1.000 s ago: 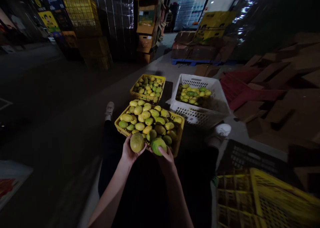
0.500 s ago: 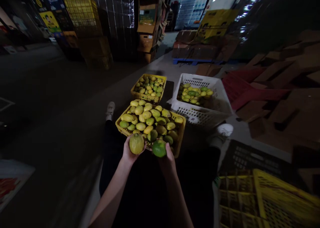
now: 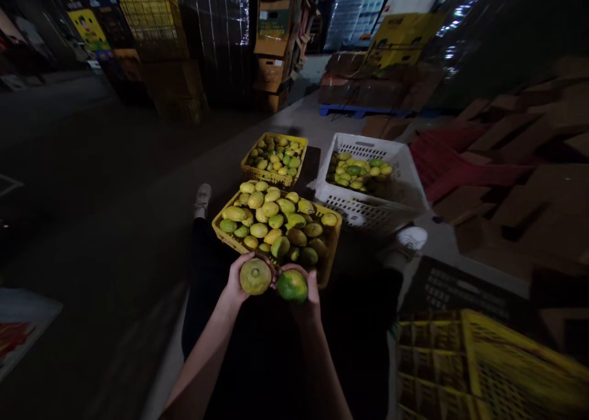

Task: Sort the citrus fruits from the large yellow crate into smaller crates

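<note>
Between my knees stands a yellow crate [image 3: 332, 248] heaped with yellow and green lemons [image 3: 258, 230]. My left hand [image 3: 237, 280] is closed around a yellowish-green lemon [image 3: 256, 277], its round end turned up towards me. Beside it, my right hand [image 3: 313, 294] grips a greener lemon [image 3: 292, 286] with a yellow patch. Both fruits are held close together, just over the crate's near edge. The undersides of the two lemons and some of my fingers are hidden.
Behind the heaped crate is a smaller-looking yellow crate [image 3: 243, 166] of lemons. A white crate [image 3: 405, 168], partly filled with lemons, stands to its right. Yellow crates [image 3: 510, 365] lie at lower right, near a red crate [image 3: 460, 168] and flattened cardboard [image 3: 543, 199].
Both hands have dropped slightly towards me. The left lemon has turned so its end faces up, and the right one has rolled to show a yellow patch.
</note>
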{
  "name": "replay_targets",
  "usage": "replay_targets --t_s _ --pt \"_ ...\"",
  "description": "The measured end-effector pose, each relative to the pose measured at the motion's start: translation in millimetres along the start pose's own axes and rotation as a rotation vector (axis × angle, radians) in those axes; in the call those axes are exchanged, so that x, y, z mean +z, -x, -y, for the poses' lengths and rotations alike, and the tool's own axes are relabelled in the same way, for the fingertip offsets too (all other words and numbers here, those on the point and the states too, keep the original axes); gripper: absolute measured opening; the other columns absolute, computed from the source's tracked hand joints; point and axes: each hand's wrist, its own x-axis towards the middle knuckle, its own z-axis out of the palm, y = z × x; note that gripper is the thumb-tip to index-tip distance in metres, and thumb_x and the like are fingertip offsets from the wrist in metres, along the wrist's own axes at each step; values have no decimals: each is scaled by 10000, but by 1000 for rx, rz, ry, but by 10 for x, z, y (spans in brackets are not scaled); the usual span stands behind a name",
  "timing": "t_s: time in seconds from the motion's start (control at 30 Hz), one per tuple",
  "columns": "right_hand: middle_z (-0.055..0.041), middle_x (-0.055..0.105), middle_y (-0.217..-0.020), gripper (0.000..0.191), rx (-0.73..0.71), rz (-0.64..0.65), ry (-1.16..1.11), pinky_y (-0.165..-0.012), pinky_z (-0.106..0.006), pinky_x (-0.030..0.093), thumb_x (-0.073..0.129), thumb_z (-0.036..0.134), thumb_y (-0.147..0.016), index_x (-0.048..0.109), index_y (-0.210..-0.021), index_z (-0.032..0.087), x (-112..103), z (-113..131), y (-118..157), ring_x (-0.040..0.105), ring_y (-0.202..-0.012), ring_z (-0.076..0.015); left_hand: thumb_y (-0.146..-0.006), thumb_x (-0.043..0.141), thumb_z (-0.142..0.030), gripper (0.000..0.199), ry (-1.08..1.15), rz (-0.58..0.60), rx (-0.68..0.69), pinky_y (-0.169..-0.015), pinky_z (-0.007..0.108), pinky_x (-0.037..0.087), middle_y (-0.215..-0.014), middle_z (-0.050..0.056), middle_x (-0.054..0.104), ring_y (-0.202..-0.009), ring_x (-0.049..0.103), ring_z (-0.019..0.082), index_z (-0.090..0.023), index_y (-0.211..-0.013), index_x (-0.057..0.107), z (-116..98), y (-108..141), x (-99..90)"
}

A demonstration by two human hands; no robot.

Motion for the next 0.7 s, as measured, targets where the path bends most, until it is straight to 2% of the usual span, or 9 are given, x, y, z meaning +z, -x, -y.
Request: replay_targets --t_s 0.13,0.33,0.53,0.7 --pt "-55 741 -741 580 -36 0 -40 -570 -358 589 601 760 -832 759 -789 204 -18 -59 -32 667 -558 -203 -696 715 -459 333 -25 11 -23 -534 334 510 -653 91 685 -582 667 245 -127 -706 690 -5 -3 -28" --pt "-42 736 -767 577 -5 -4 12 -651 -380 609 548 751 -875 742 -812 212 40 0 15 684 -640 -212 -686 723 -460 341 -36 10 -36 -539 337 518 -673 94 689 -562 655 228 -120 -699 689 -25 11 -13" --pt "-45 725 -742 604 -18 -13 7 -581 -345 575 539 766 -868 742 -787 203 26 -50 -11 667 -603 -201 -719 683 -434 316 -1 -19 -36 -522 340 520 -664 100 684 -564 659 240 -119 -697 687 -13 18 -13" --pt "-47 753 -969 509 -25 -99 -59 -576 -310 564 620 709 -861 760 -900 221 34 -50 -48 703 -713 -197 -806 605 -389 286 126 -154 -106 -537 329 554 -690 106 708 -580 674 227 -118 -778 692 -24 -20 -2"
